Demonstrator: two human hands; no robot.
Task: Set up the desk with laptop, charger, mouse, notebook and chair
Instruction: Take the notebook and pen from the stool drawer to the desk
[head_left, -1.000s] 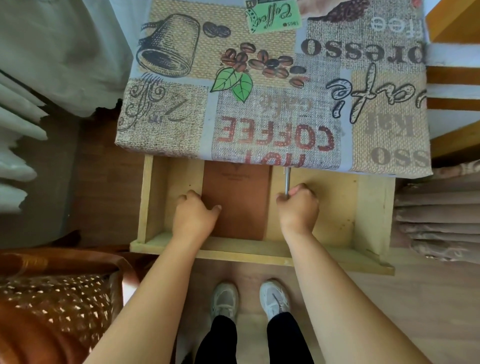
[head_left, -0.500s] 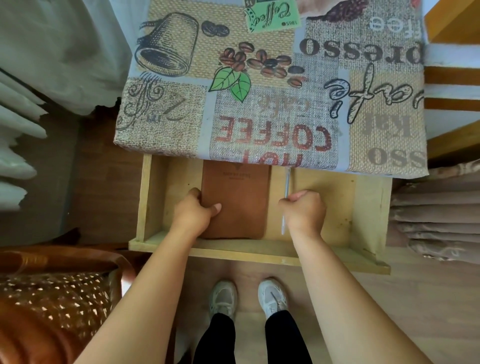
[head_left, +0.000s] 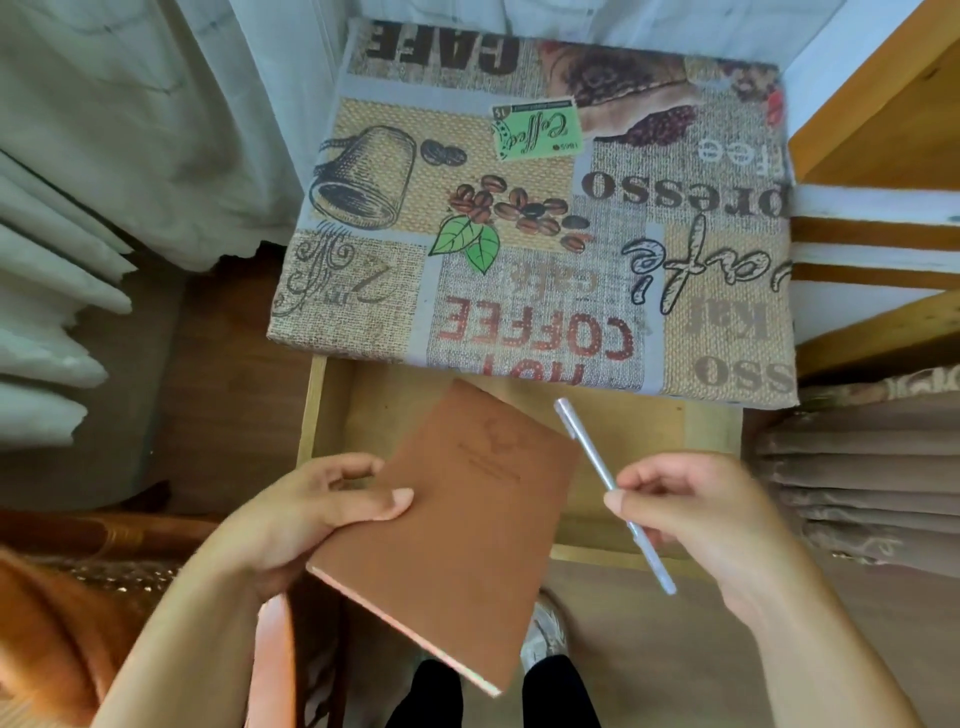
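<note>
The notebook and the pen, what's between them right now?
Nothing. In the head view the notebook, in the left hand, and the pen, in the right hand, are apart; only the open drawer shows below.

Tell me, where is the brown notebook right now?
The brown notebook is held up in the left hand, low in the head view above the open drawer, with the pen in the right hand beside it.

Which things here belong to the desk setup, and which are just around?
Job:
- brown notebook, held in the left hand
- chair, lower left
- desk with coffee-print cloth

Around:
- pen, in the right hand
- open drawer
- curtains
</note>
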